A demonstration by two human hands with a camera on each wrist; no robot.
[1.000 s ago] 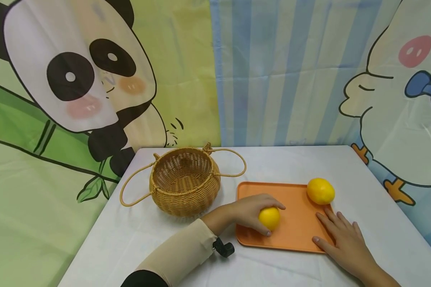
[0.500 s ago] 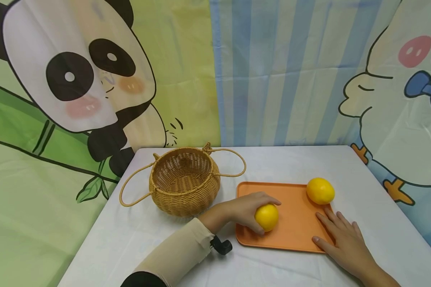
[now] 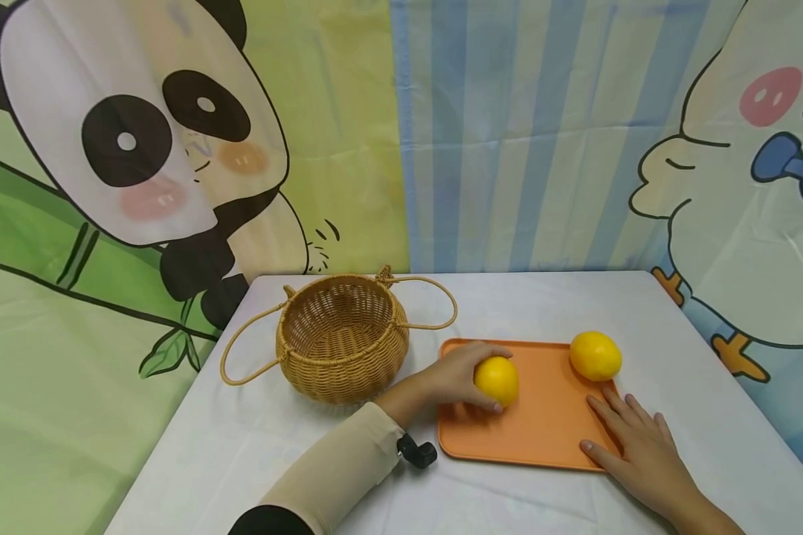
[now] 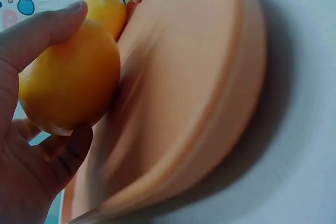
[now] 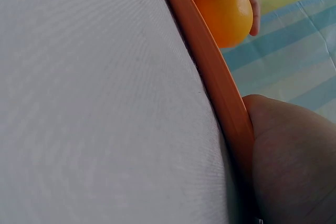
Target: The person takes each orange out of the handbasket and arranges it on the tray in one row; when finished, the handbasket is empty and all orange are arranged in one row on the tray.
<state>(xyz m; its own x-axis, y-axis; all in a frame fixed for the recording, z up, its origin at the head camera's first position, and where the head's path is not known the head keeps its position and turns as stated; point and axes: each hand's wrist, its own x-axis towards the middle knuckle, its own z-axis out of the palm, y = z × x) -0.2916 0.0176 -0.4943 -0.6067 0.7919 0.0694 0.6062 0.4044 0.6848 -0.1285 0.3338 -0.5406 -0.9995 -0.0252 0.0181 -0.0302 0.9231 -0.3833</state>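
My left hand [image 3: 451, 375] grips a yellow lemon [image 3: 498, 380] over the left part of an orange tray [image 3: 542, 438]. In the left wrist view the thumb lies over the top of this lemon [image 4: 73, 80] and the curled fingers are beneath it. The right wrist view shows it above the tray's edge [image 5: 218, 80]. My right hand [image 3: 642, 449] rests with its fingers spread along the tray's right side, the fingertips on the rim. Another lemon [image 3: 595, 357] sits at the tray's far right corner, just beyond those fingertips.
A round wicker basket [image 3: 348, 379] with two looped handles stands left of the tray, its top uncovered. The white tabletop [image 3: 508, 498] ends at the back against cartoon-printed curtains [image 3: 529, 134]. A black clip [image 3: 416, 452] sticks out at my left sleeve.
Gripped by my left hand, the lemon first shifted slightly left, then rose in the head view, up and away from me. My right hand, the other lemon and the basket have stayed put.
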